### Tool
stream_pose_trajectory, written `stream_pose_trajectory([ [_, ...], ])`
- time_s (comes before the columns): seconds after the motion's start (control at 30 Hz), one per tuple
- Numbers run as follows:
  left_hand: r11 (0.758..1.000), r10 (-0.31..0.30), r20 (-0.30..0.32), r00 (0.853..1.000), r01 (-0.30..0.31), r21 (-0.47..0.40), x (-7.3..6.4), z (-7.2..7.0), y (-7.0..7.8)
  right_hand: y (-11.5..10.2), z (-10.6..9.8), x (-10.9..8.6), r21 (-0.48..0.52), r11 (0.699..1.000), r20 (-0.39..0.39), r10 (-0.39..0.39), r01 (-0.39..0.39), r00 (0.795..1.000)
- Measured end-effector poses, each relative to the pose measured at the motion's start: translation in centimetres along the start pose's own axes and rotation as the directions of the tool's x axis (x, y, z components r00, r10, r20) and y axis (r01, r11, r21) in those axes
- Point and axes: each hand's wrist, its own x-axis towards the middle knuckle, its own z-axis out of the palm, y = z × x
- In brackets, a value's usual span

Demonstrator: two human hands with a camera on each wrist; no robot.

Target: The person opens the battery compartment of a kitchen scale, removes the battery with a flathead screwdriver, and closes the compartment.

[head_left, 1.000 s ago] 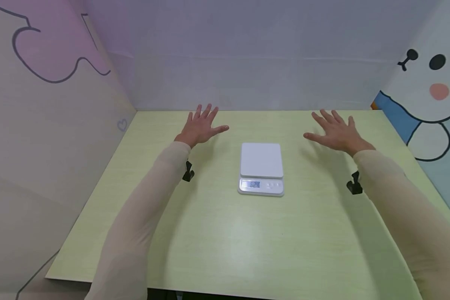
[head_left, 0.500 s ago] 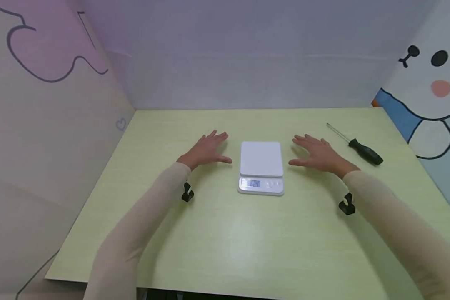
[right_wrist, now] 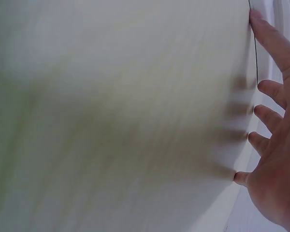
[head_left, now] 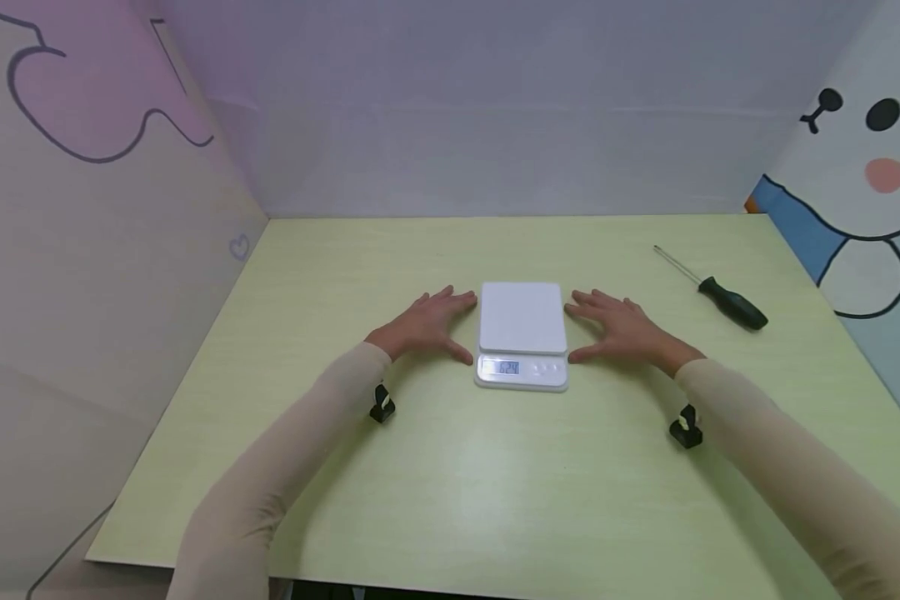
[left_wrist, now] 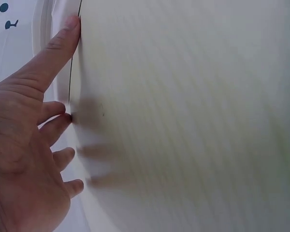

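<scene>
So, over the pale table (head_left: 450,500), both sleeves (head_left: 292,442) have swung lower and inward since a second ago. The white scale (head_left: 523,317) sits mid-table, basically unmoved, but now it's flanked, so I'd say the work has reached the scale itself. The screwdriver (head_left: 735,307) off to its right has come into full view too. As for pose, the left hand (head_left: 427,325) and right hand (head_left: 622,329) are unclenched, grasping nothing, thumbs spread from the fingers and nearer the lit display (head_left: 501,367). Can't tell whether the fingertips actually touch the casing.
</scene>
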Motion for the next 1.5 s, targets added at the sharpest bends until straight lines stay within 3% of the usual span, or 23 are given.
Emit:
stream_pose_trajectory([
  [0.57, 0.999, 0.022, 0.008, 1.000, -0.022, -0.029, -0.33, 0.22, 0.44, 0.11, 0.56, -0.40, -0.068, 0.997, -0.009, -0.023, 0.022, 1.000],
  [0.93, 1.000, 0.024, -0.018, 1.000, -0.023, 0.005, -0.52, 0.64, 0.31, -0.01, 0.60, -0.48, -0.100, 0.994, -0.008, -0.041, 0.040, 0.999],
  [1.33, 0.999, 0.031, -0.028, 0.999, -0.031, -0.015, -0.59, 0.46, 0.17, 0.22, 0.42, -0.79, -0.082, 0.995, 0.010, -0.060, 0.061, 0.998],
  [1.5, 0.997, 0.044, -0.038, 0.998, -0.046, -0.062, -0.58, 0.55, -0.20, 0.33, 0.37, -0.87, -0.062, 0.996, 0.023, -0.062, 0.063, 0.998],
])
